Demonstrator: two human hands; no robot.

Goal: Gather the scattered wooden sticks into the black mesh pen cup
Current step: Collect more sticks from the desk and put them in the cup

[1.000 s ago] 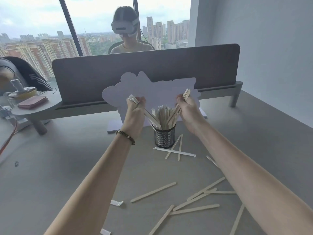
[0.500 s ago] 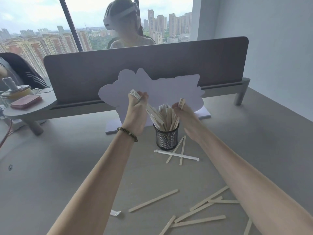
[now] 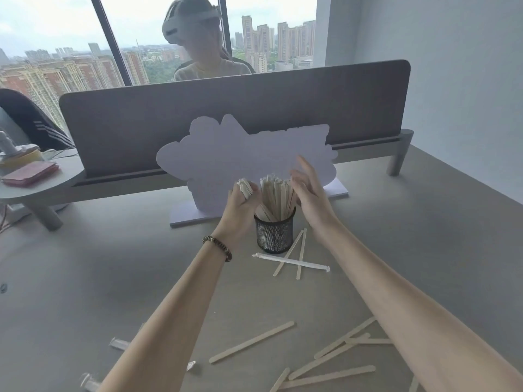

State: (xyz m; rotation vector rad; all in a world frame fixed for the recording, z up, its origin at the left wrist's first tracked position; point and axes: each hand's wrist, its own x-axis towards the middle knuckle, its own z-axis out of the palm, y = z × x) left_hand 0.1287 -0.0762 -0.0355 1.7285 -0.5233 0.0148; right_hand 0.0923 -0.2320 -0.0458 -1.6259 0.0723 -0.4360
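Closest to the camera, loose sticks (image 3: 252,341) lie flat on the desk (image 3: 85,278), most in a crisscross pile at the lower right, one on its own running diagonally up to the right. A bit farther on, two more sticks (image 3: 294,251) lean like a V against a wrapped one (image 3: 291,261) lying crosswise, right at the foot of the cup (image 3: 274,236).

Both forearms reach straight out to the cup, one on each side. Left hand (image 3: 240,205) is closed in a fist around a small bundle (image 3: 245,187), whose ends poke up out of the fist, tilted left. Right hand (image 3: 308,190) is open, fingers spread and relaxed, just beside the sticks standing roughly upright in the cup, and it grips nothing. Behind is a white cutout (image 3: 240,154), then the grey divider (image 3: 226,108).
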